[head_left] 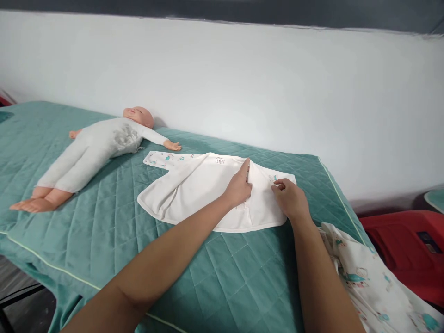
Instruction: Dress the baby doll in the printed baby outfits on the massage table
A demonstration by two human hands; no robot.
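A white baby garment with small teal prints lies spread flat on a green quilted bed cover. My left hand rests on its middle, fingers closed in a pinch on a raised fold of the cloth. My right hand lies on the garment's right part, fingers curled and pinching the fabric near its edge. A baby doll in a pale one-piece suit lies on its back to the left, one arm reaching toward the garment's sleeve.
A second printed cloth hangs at the bed's right front corner under my right forearm. A red plastic object stands beyond the bed's right edge. A white wall runs behind the bed.
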